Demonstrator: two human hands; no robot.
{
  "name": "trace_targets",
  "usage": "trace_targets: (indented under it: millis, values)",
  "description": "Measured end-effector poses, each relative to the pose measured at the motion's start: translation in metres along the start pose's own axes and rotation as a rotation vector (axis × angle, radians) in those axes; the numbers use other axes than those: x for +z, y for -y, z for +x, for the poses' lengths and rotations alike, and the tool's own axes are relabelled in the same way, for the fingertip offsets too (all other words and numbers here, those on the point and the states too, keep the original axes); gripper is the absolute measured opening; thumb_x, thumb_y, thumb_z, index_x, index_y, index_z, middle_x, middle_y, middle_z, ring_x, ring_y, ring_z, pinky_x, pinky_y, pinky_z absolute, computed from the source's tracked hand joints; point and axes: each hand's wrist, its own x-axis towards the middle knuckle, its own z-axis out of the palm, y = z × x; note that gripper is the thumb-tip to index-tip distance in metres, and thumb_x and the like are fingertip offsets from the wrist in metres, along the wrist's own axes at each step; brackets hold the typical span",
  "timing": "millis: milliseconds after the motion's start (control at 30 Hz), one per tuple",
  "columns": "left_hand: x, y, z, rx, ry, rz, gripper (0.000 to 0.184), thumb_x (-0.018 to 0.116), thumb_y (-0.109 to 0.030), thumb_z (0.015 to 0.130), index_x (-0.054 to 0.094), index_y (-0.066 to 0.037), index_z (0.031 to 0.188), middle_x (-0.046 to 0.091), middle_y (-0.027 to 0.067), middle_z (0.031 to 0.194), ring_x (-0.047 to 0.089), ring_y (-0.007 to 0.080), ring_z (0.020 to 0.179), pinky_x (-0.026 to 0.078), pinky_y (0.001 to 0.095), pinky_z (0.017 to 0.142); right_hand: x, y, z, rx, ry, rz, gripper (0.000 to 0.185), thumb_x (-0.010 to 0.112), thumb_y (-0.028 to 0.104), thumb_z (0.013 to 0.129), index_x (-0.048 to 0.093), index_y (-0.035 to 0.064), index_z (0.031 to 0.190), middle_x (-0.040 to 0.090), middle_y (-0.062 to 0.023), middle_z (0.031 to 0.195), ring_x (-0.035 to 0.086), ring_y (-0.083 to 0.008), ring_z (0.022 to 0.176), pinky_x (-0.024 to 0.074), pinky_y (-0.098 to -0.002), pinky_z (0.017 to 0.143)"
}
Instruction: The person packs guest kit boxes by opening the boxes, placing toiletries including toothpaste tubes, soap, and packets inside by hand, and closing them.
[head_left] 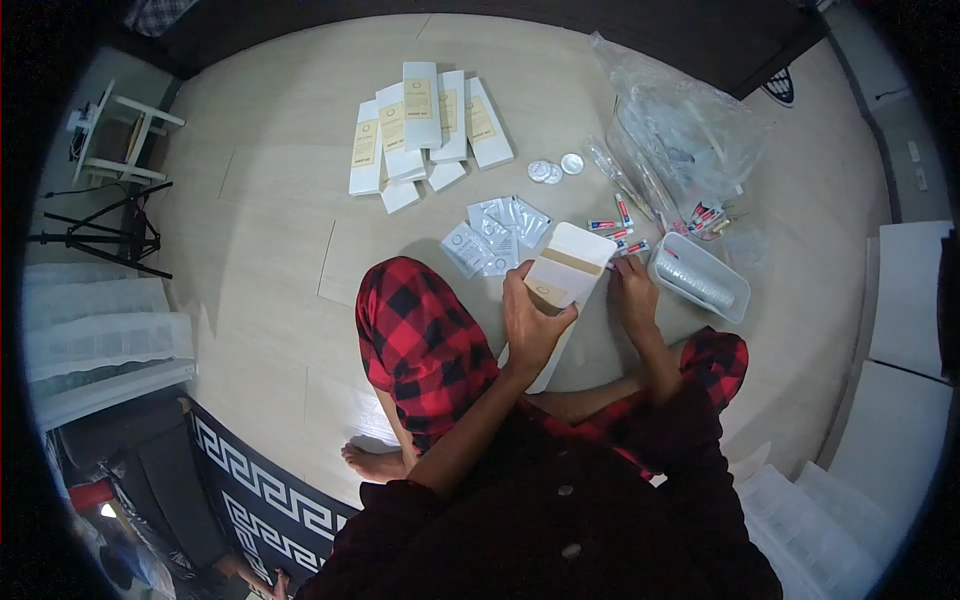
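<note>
My left hand is wrapped round a small white box with a tan label, its top flap raised. Close to the box's right edge is my right hand, its fingers pressed together; what they hold, if anything, is too small to tell. Small red and blue toothpaste tubes lie just above my right hand. Silver-white sachets are spread on the floor to the upper left of the box. Right of my right hand stands a clear plastic tub with a row of round packets inside.
A pile of white labelled boxes lies farther forward on the floor. Round discs sit right of it. Clear plastic bags lie at the upper right. A black tripod and white rack stand at the left.
</note>
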Motion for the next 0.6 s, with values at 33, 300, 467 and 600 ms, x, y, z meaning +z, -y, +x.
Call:
trace_targets:
  millis: [33, 300, 467, 600]
  values:
    - [0.001, 0.003, 0.0, 0.002, -0.003, -0.001, 0.067, 0.074, -0.006, 0.057, 0.039, 0.001, 0.113, 0.047, 0.0194, 0.105, 0.047, 0.0349, 0.102, 0.039, 0.0412, 0.086, 0.002, -0.002, -0.002, -0.051, -0.023, 0.012, 0.021, 0.057, -0.001, 0.077, 0.059, 0.0039, 0.097, 0.06, -0.0063, 0.086, 0.059, -0.0133, 0.076, 0.0468, -0.0286, 0.062]
    - [-0.001, 0.001, 0.0, 0.094, -0.012, 0.1, 0.072, 0.074, -0.006, 0.055, 0.038, 0.0, 0.118, 0.047, 0.018, 0.106, 0.045, 0.036, 0.1, 0.037, 0.0431, 0.088, -0.139, 0.112, 0.039, 0.156, -0.526, 1.147, 0.03, 0.065, -0.005, 0.074, 0.058, 0.0006, 0.102, 0.063, -0.0122, 0.093, 0.059, -0.0185, 0.082, 0.0473, -0.0285, 0.073]
    - [-0.007, -0.008, 0.007, 0.178, -0.06, 0.077, 0.076, 0.074, -0.006, 0.055, 0.037, -0.001, 0.121, 0.046, 0.0176, 0.105, 0.044, 0.0356, 0.101, 0.036, 0.0434, 0.087, -0.128, 0.117, 0.058, -0.313, -0.335, 0.697, 0.026, 0.067, -0.002, 0.073, 0.062, 0.0026, 0.098, 0.063, -0.0105, 0.103, 0.058, -0.0253, 0.09, 0.0442, -0.0346, 0.084]
    - [-0.016, 0.005, 0.016, 0.114, -0.088, 0.052, 0.076, 0.074, -0.006, 0.055, 0.037, -0.002, 0.121, 0.045, 0.0173, 0.105, 0.044, 0.0355, 0.101, 0.034, 0.044, 0.089, -0.108, 0.119, 0.082, -0.316, -0.28, 0.708, 0.019, 0.061, 0.004, 0.08, 0.062, 0.0024, 0.098, 0.062, -0.0102, 0.102, 0.056, -0.0265, 0.096, 0.0422, -0.0348, 0.087]
